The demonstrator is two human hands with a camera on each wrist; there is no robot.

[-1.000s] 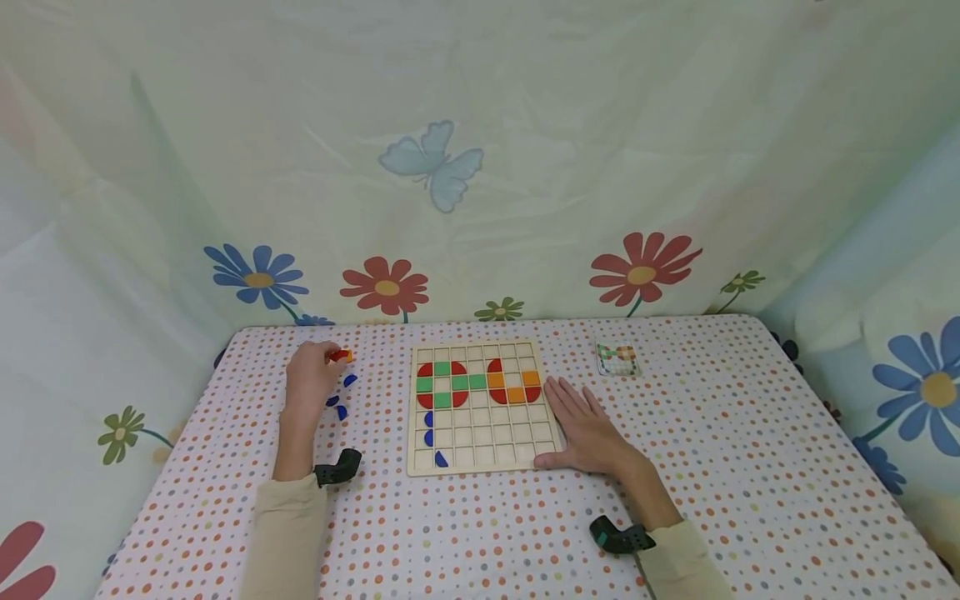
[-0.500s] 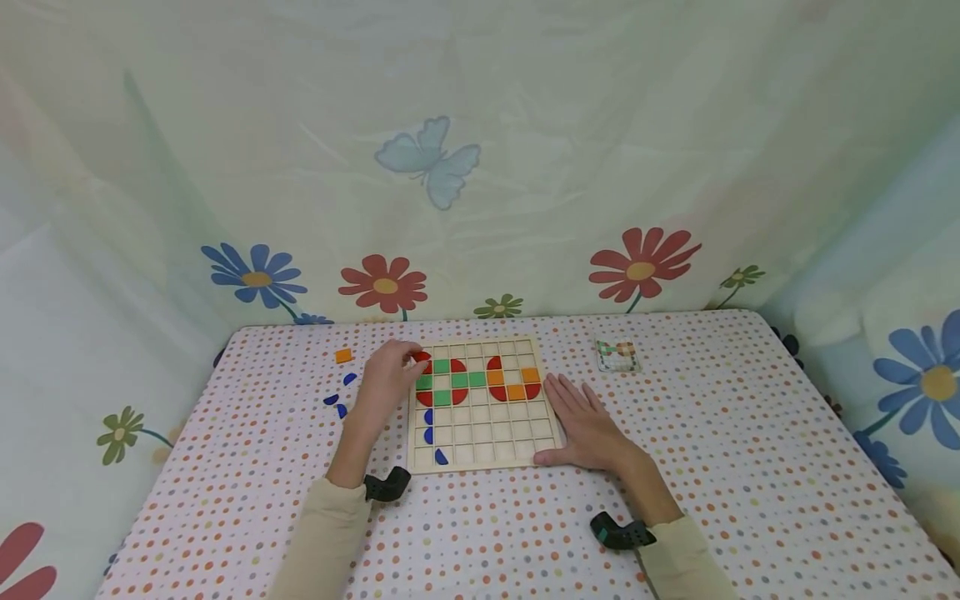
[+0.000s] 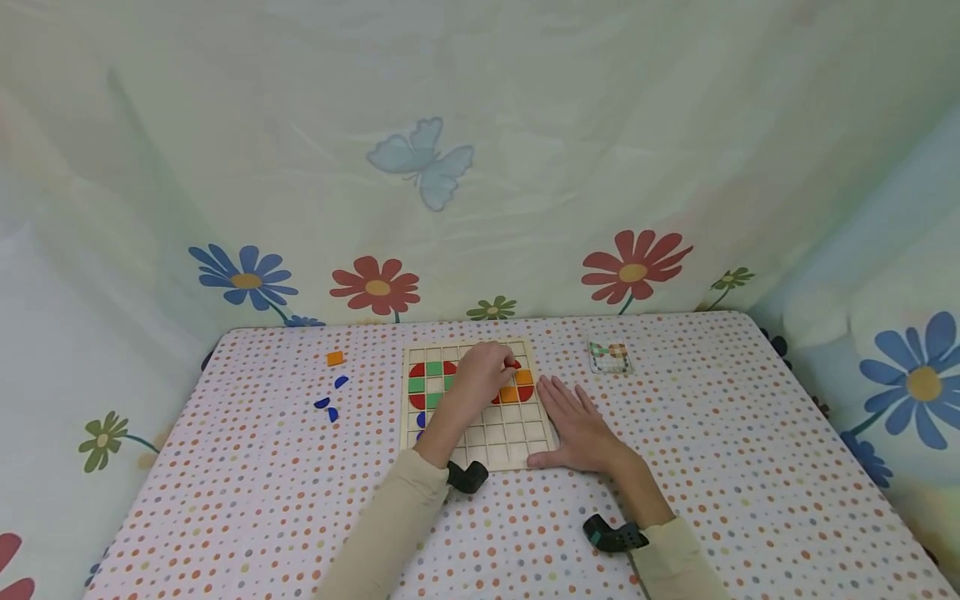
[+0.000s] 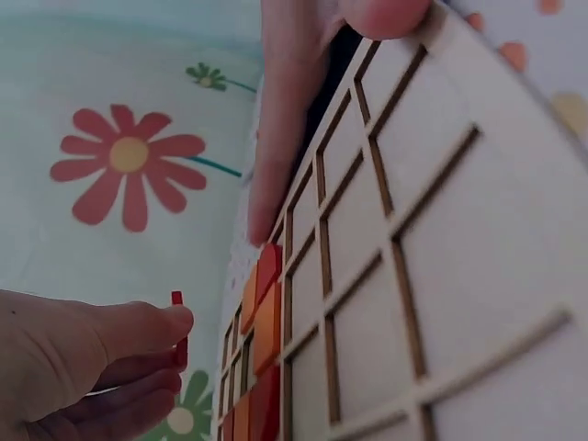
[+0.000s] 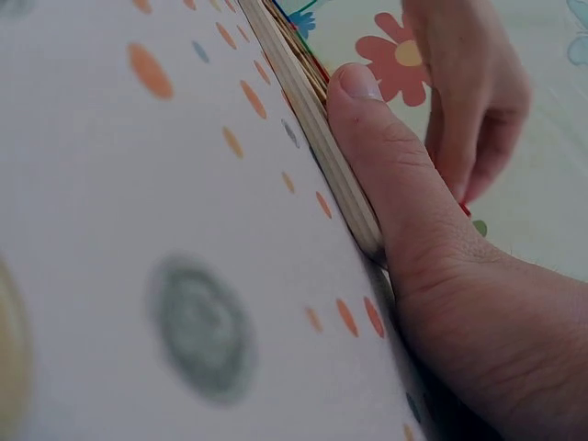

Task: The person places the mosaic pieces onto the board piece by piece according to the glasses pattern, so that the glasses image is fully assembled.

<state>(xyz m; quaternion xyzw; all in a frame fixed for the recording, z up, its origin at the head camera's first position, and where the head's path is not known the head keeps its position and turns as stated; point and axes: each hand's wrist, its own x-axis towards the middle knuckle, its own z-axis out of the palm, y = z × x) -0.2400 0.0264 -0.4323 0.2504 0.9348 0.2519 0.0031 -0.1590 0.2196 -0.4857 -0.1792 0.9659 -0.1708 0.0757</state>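
Note:
My left hand point(image 3: 480, 373) is over the upper right part of a wooden grid board point(image 3: 495, 435). Between thumb and fingertips it pinches a small red tile point(image 4: 180, 331), seen edge-on in the left wrist view, above the board's surface. Orange squares point(image 3: 509, 394) and red quarter-round tiles point(image 3: 526, 392) sit in cells just below it. Green squares point(image 3: 434, 368) and more red tiles fill cells at the board's left, partly hidden by my forearm. My right hand point(image 3: 581, 429) lies flat with fingers spread along the board's right edge, the thumb at its lower corner.
Left of the board lie a loose orange square point(image 3: 334, 358) and several blue half-round tiles point(image 3: 333, 414). A small pattern card point(image 3: 610, 356) lies at the back right. A dotted cloth point(image 3: 712, 433) covers the table, and a flowered curtain hangs behind it.
My left hand took the red tile from beside the orange square at the left and carried it rightward across the board to its upper right. My right hand stayed at the board's edge.

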